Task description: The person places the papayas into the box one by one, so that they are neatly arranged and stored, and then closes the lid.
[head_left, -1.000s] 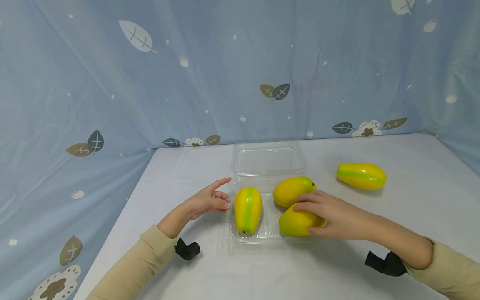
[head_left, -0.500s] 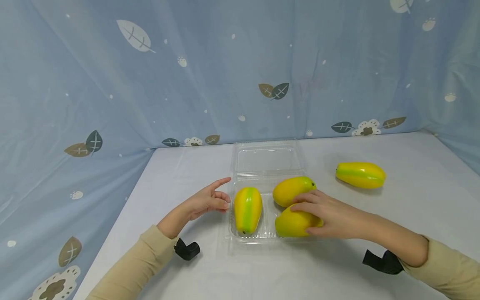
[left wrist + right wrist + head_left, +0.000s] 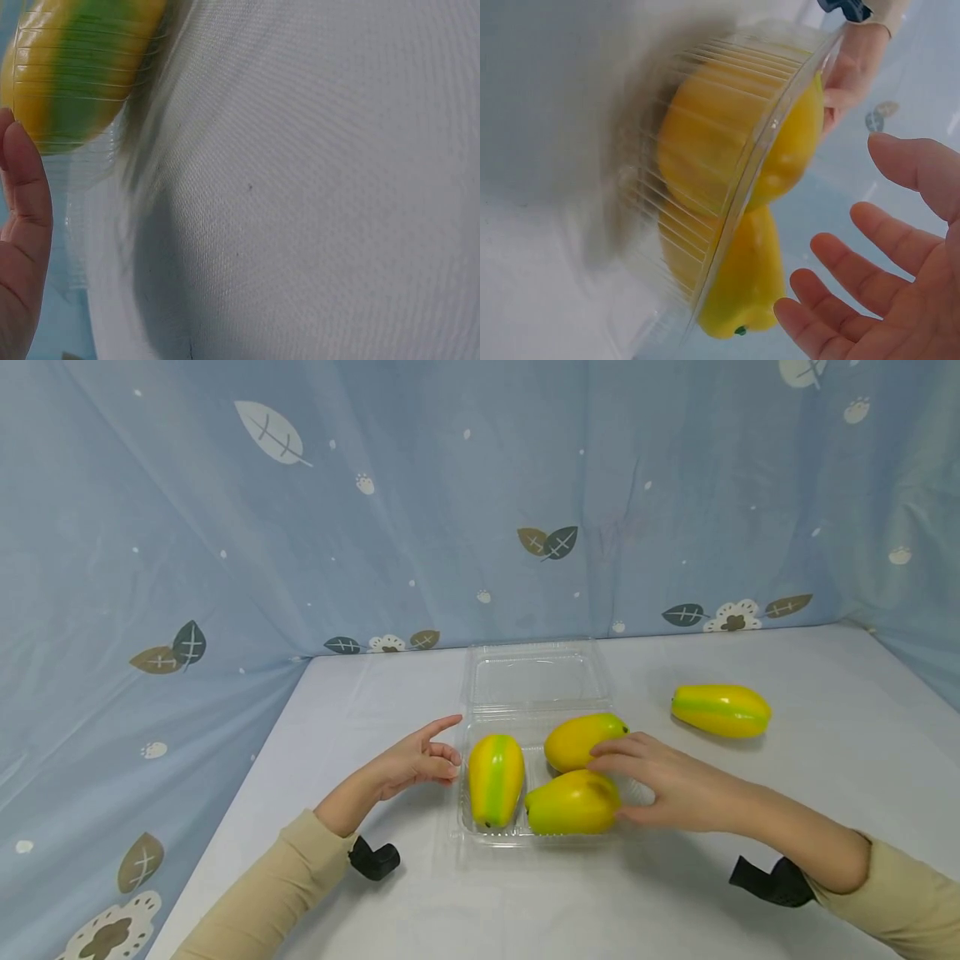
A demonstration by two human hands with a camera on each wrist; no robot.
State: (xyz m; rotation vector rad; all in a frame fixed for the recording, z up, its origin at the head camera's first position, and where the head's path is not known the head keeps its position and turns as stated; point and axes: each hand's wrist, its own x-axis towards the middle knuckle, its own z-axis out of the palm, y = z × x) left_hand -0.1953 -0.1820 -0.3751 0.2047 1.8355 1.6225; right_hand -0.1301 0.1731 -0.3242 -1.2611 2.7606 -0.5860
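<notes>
A clear plastic clamshell box (image 3: 558,839) lies with its lid (image 3: 536,681) folded back. Inside are three yellow-green papayas: one on the left (image 3: 497,781), one at the back right (image 3: 583,742) and one at the front right (image 3: 573,803). My right hand (image 3: 667,781) is at the box's right side, beside the two right papayas. In the right wrist view its fingers (image 3: 862,281) are spread and hold nothing. My left hand (image 3: 412,764) is by the box's left wall, forefinger extended and the others loosely bent; whether it touches the wall I cannot tell.
Another papaya (image 3: 722,711) lies on the white-covered table (image 3: 487,910) to the right of the box. A blue patterned cloth (image 3: 450,510) hangs behind and at the sides. Black straps (image 3: 375,858) hang near both sleeves.
The front-right papaya has moved left inside the box and lies on its floor. My right hand has let go of it and its fingers have opened. The left hand stays put.
</notes>
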